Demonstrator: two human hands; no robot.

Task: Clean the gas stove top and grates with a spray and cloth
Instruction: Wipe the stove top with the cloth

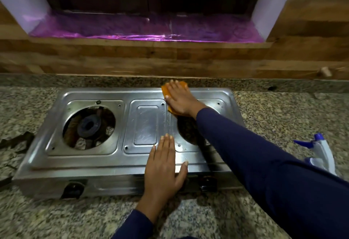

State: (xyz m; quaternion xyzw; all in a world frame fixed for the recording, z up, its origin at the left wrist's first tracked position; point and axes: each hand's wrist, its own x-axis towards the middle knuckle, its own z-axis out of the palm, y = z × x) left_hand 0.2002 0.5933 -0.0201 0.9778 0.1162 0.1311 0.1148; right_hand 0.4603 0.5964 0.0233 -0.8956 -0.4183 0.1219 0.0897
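A steel two-burner gas stove [81, 165] sits on the granite counter with no grates on it. The left burner [88, 124] shows through its round opening; my right sleeve covers much of the right opening. My right hand [179, 99] presses flat on an orange cloth [164, 90] at the stove's far edge, between the middle panel and the right burner. My left hand [164, 167] lies flat, fingers together, on the stove's front edge near the middle, holding nothing. A white and blue spray bottle [321, 152] lies on the counter at the right.
The granite counter [273, 110] runs around the stove. A wood-patterned wall [132, 59] rises just behind it, with a window sill covered in purple film [143, 29] above. A dark strap-like thing [17, 141] lies left of the stove. Two dark knobs [73, 189] face the front.
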